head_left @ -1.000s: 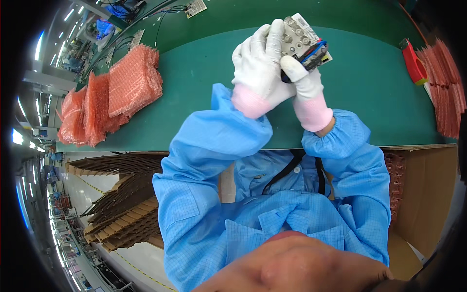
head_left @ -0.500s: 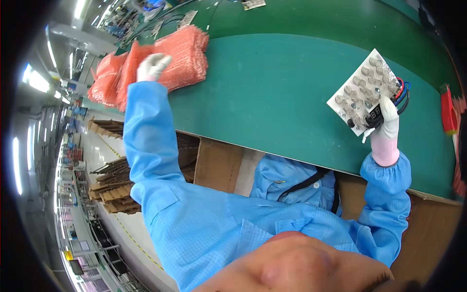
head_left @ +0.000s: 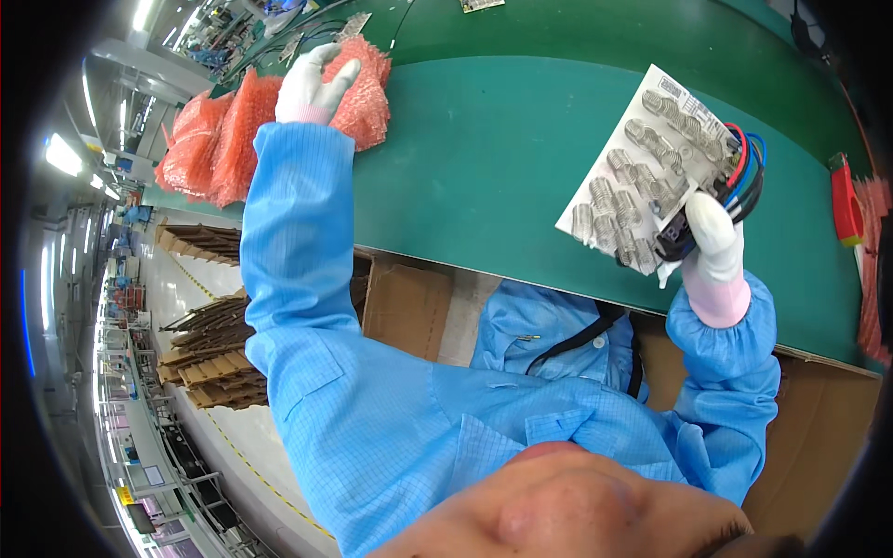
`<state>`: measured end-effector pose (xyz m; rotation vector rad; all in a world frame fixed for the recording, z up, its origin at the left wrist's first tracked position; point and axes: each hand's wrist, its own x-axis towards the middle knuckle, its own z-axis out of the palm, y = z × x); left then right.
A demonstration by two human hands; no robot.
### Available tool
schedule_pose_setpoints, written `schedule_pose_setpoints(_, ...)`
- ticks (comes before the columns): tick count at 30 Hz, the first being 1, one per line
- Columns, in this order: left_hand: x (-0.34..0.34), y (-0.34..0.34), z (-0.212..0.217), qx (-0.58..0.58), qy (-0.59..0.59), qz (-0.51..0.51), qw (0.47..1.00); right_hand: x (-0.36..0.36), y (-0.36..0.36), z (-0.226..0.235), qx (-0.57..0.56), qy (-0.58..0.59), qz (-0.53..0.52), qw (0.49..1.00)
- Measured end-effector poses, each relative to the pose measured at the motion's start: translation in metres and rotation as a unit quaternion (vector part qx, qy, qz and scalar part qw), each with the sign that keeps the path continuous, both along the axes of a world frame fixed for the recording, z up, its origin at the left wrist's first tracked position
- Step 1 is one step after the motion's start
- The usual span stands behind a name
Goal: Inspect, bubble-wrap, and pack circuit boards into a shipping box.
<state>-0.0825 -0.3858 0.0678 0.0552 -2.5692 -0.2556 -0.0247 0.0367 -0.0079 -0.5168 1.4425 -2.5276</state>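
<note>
There it was, the great green worktable (head_left: 493, 149), sweeping right across the view, and up against its near edge the worker in a blue checked coat (head_left: 400, 400), both arms stretched wide! Below the table's right end stood brown cardboard (head_left: 819, 428), and over on the left, on the pale floor, rose a stack of brown cardboard sheets (head_left: 223, 349), ragged-edged and piled in layers.

Up on the table's left side sat a heap of pink bubble wrap (head_left: 246, 139), crumpled and glossy, while a second pink stack (head_left: 872, 270) stood at the far right rim. And the main piece, the white circuit board (head_left: 642, 177)! It was on the right, over the near part of the tabletop, slanted, its face full of clear coils; whether its lower corner touched the green, I couldn't tell.

The right hand (head_left: 716, 242), white-gloved and pink-cuffed, had it by the lower right edge: thumb pressed down on top, the other fingers mostly hidden underneath. Away went the left hand (head_left: 316, 84) to the far side, at the pink heap, thumb parted from the fingers with a gap between; whether the fingertips met the plastic, I couldn't say.

Near the right rim lay a red tool (head_left: 846, 200) with a yellow end. Last, the loose wires (head_left: 753, 172), red, blue and black, looped out beside the right thumb!
</note>
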Motion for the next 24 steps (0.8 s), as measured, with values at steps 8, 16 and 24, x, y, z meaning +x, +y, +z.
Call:
schedule_pose_setpoints(8, -0.003, -0.090, -0.063, 0.088, -0.022, 0.124, 0.988, 0.021, 0.009, 0.004, 0.056, 0.013, -0.001, 0.998)
schedule_pose_setpoints(16, 0.039, 0.119, -0.041, 0.189, -0.126, -0.274, 0.935, 0.024, -0.018, 0.018, 0.023, 0.028, -0.112, 0.993)
schedule_pose_setpoints(24, 0.033, 0.182, -0.139, 0.281, -0.264, -0.356, 0.851, 0.016, -0.006, -0.017, 0.294, 0.040, -0.067, 0.953)
